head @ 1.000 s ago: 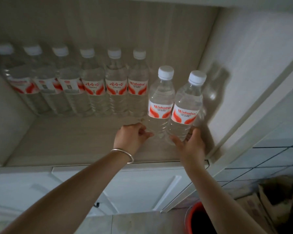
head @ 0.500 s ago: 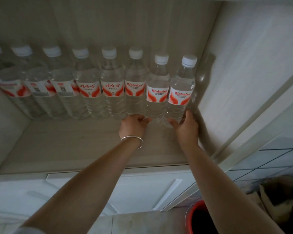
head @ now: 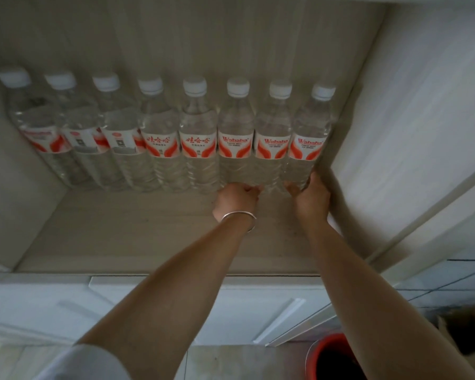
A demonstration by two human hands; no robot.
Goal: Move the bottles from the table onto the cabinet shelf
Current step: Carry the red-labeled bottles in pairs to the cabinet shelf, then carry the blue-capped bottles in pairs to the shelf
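Eight bottles are standing upright in one row along the far wall of the cabinet shelf [head: 137, 231], caps up and labels facing out. The left hand [head: 235, 200] is curling its fingers round the base of the seventh bottle [head: 272, 138], and the right hand [head: 310, 198] is gripping the base of the eighth bottle [head: 309, 138], which is sitting at the right end, just beside the cabinet's right side panel [head: 412, 111]. Both bottles are lining up with the six others [head: 198, 138] to their left, their sides touching or very nearly so.

Judging by this, the placing step for this pair is finishing: both bottles are appearing to rest on the shelf board, level with the row. The next move is calling for both hands to loosen and draw back toward the near edge without dragging the bases or knocking the neighbours, since the bottles are standing tightly packed. The table is lying out of view, so whether more bottles are waiting there cannot be told.
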